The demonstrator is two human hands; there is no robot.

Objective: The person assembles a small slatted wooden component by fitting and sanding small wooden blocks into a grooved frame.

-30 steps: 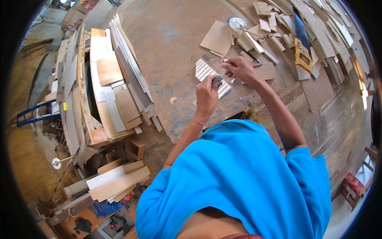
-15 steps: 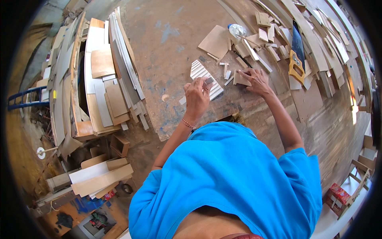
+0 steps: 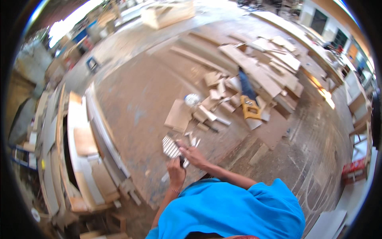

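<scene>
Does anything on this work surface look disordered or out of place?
Yes. Beyond the hands, offcuts of board lie scattered at all angles rather than stacked. A yellow-handled saw lies among them, partly buried under the scraps. The striped white piece by the hands lies askew. Nothing looks clearly broken or spilled.

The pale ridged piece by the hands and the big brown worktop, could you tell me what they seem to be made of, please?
The pale ridged piece looks like light wood or board cut into parallel slats; blur leaves its finish open. The worktop looks like bare brown board, matt and dusty, with scuffs and a bluish smear. The left hand and right hand work beside the ridged piece.
</scene>
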